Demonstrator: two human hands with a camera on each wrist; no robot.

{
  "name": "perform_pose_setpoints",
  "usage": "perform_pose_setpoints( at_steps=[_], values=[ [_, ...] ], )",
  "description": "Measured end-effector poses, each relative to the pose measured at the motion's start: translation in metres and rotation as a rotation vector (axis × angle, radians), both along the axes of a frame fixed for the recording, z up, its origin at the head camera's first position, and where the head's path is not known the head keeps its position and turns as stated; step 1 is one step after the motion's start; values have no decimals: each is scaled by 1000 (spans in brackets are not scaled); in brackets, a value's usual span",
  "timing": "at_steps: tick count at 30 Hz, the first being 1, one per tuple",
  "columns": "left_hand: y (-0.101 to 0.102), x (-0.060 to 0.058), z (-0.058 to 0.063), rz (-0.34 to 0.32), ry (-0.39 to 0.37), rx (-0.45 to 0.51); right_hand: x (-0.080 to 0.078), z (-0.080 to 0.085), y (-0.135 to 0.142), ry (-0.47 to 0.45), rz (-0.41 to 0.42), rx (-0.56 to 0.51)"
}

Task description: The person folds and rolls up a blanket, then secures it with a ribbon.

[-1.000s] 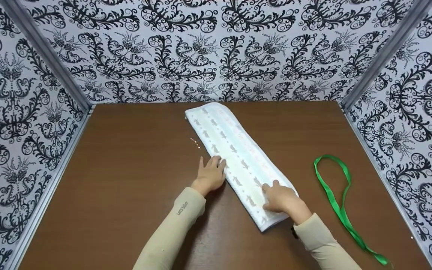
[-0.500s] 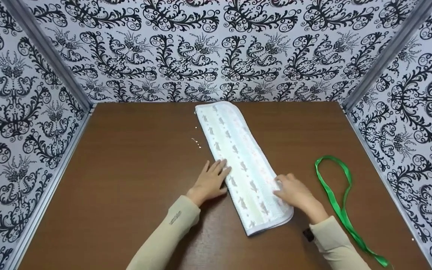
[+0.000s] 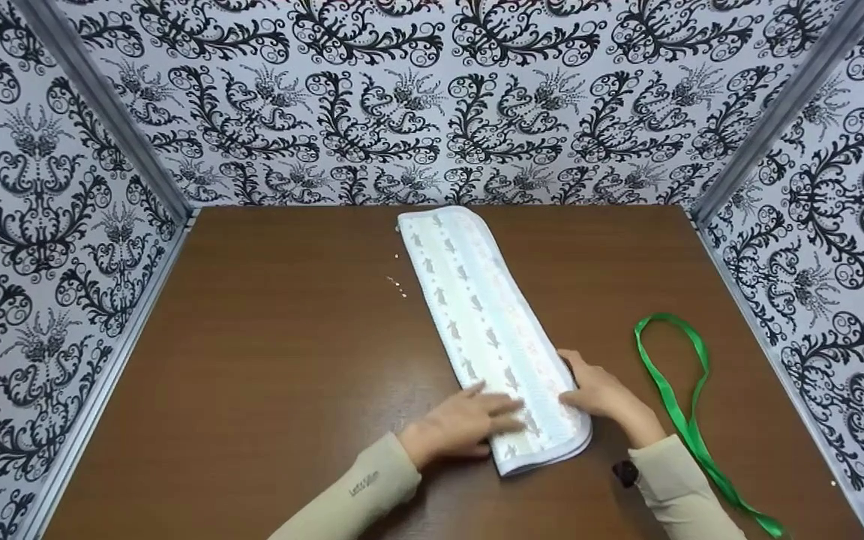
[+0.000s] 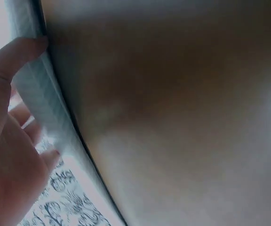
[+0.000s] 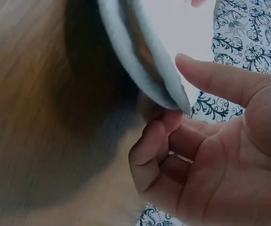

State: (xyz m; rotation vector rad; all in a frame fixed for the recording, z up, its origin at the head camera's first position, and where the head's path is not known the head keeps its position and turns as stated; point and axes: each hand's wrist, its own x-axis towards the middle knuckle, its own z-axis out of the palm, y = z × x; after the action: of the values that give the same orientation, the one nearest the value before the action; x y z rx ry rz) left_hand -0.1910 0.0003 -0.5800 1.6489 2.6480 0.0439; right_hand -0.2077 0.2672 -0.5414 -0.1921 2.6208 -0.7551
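A long folded towel (image 3: pixel 477 300), white with pastel stripes and rows of small grey figures, lies slanted across the table in the head view. My left hand (image 3: pixel 466 424), slightly blurred, reaches over its near left part with fingers extended. In the left wrist view the thumb (image 4: pixel 29 49) lies along the towel's edge. At the near right edge, my right hand (image 3: pixel 603 391) holds the towel. The right wrist view shows its thumb above the towel's layered edge (image 5: pixel 147 70) and its bent fingers (image 5: pixel 149 146) underneath.
A green ribbon (image 3: pixel 693 435) lies in a loop on the brown table (image 3: pixel 289 337), right of the right hand. Small white specks (image 3: pixel 398 283) dot the surface left of the towel. Patterned walls (image 3: pixel 372 112) enclose the back and sides.
My left hand has moved from the towel's left edge toward its near end. My right hand has shifted rightward to the right edge. The towel has swung slightly more upright in view.
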Motion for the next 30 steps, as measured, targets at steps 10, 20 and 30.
perform_pose_setpoints(
  at_steps=[10, 20, 30],
  values=[
    [-9, 3, 12, 49, -288, 243, 2, 6, 19, 155, 251, -127],
    [-23, -2, 18, 258, -729, 701, 6, 5, 39, 148, 345, -293],
    [-25, -7, 24, 305, -1008, 1006, 9, -1, 37, 410, 315, -405]
  ],
)
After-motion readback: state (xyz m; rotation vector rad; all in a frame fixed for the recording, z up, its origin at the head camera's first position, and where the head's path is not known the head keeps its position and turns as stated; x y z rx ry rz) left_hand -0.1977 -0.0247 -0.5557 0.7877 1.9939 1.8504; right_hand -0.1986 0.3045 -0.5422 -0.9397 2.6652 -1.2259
